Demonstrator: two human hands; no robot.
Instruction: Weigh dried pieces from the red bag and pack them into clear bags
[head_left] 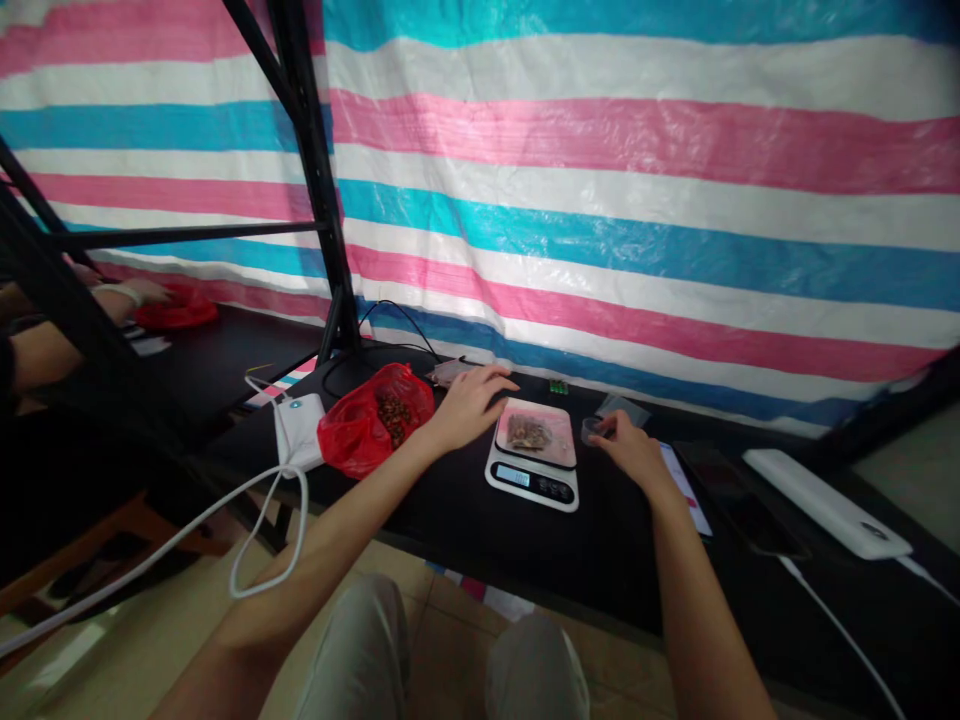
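A white kitchen scale (495,470) with a lit display stands in front of me. On its pinkish platform lies a small clear packet of brownish bits (528,433). My left hand (471,408) hovers at the scale's upper left edge, fingers stretched out and holding nothing. Right of the scale, my right hand (628,447) pinches the edge of a small clear round thing (591,431); whether it is a cup or a tape roll I cannot tell. A red plastic bag (352,425), open with small brown pieces (394,415) inside, sits left of my left forearm.
A clear flat bag (624,408) and a green object (558,387) lie behind the scale. Rightward are a lit phone (691,495), a dark phone (739,500) and a white power bank (825,500). A white cabled box (300,430) sits left. Another person's arm (112,310) shows far left.
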